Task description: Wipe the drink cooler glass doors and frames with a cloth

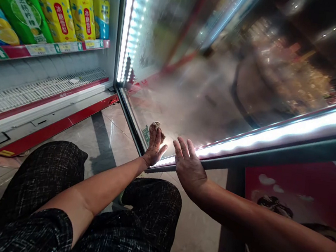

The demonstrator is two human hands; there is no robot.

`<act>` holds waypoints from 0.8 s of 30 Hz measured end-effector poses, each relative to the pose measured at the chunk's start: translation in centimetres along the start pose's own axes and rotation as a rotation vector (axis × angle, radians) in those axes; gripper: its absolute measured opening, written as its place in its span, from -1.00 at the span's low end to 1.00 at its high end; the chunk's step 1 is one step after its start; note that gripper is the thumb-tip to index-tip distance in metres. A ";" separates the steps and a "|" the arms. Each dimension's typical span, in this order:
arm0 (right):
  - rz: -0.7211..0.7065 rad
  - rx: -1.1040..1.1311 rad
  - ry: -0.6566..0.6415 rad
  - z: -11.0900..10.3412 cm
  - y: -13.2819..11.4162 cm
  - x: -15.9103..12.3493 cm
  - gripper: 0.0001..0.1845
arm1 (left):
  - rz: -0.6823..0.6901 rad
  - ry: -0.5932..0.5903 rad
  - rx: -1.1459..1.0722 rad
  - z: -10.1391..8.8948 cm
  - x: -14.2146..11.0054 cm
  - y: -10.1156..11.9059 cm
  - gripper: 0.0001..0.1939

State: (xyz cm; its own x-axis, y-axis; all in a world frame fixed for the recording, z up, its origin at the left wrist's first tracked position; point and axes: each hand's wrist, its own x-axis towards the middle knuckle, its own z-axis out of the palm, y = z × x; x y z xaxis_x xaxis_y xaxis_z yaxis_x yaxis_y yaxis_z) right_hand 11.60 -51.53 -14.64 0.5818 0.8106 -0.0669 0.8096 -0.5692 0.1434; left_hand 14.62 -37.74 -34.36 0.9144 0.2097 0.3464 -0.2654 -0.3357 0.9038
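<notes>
A glass cooler door (195,109) stands swung open in front of me, its pane hazy with moisture or smears. Near its lower corner my left hand (154,149) presses a crumpled, brownish cloth (156,124) against the glass, fingers over it and thumb out to the side. My right hand (189,168) rests by the lit lower door frame (247,143), fingers stretched out and a little apart, holding nothing. A short gap separates the two hands. Part of the cloth is hidden under the left fingers.
On the left, the open cooler has a shelf (69,47) of large drink bottles (57,8) above a white wire rack (44,92). My knees (157,199) are bent below the door, over a tiled floor (197,247). A red printed panel (286,192) stands at right.
</notes>
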 end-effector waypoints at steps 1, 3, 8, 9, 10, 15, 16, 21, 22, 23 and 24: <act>0.001 -0.026 -0.014 -0.2 0.1 0.0 -0.39 | 0.008 -0.014 -0.007 -0.2 0.2 -0.3 -0.17; 0.002 -0.096 -0.046 -0.6 0.1 0.0 -0.44 | 0.001 -0.026 -0.013 -0.5 0.7 -0.9 -0.23; -0.006 -0.211 -0.030 -1.2 0.5 0.1 -0.52 | 0.047 -0.010 0.038 0.5 0.1 -0.2 -0.22; -0.016 -0.230 -0.015 -1.2 0.6 0.1 -0.52 | 0.080 -0.028 0.048 1.0 -0.4 0.2 -0.22; -0.033 -0.254 0.001 -1.2 0.8 0.1 -0.53 | 0.103 -0.046 0.049 1.4 -0.8 0.6 -0.21; -0.136 -0.371 0.097 -0.6 2.0 0.0 -0.64 | 0.102 -0.055 0.021 1.9 -0.4 1.1 -0.22; -0.153 -0.379 0.115 -0.5 2.2 -0.1 -0.65 | 0.077 -0.041 0.015 1.9 0.1 1.0 -0.22; -0.229 -0.445 0.143 0.1 3.0 -0.6 -0.64 | 0.026 -0.007 -0.014 2.4 0.3 1.9 -0.21; -0.237 -0.456 0.137 0.1 3.1 -0.7 -0.63 | 0.050 -0.019 -0.013 2.5 0.0 2.3 -0.22; -0.243 -0.463 0.132 0.1 3.2 -0.7 -0.62 | 0.081 -0.034 -0.007 2.7 -0.2 2.6 -0.23; -0.250 -0.469 0.132 0.1 3.2 -0.7 -0.61 | 0.113 -0.048 0.001 2.7 -0.3 2.9 -0.24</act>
State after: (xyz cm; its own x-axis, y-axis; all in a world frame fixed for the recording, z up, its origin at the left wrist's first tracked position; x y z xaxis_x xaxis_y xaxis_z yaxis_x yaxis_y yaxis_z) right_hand 13.77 -53.96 -14.21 0.3369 0.9409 -0.0350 0.7826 -0.2591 0.5660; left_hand 14.44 -41.23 -32.54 0.8921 0.1263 0.4337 -0.3674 -0.3559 0.8593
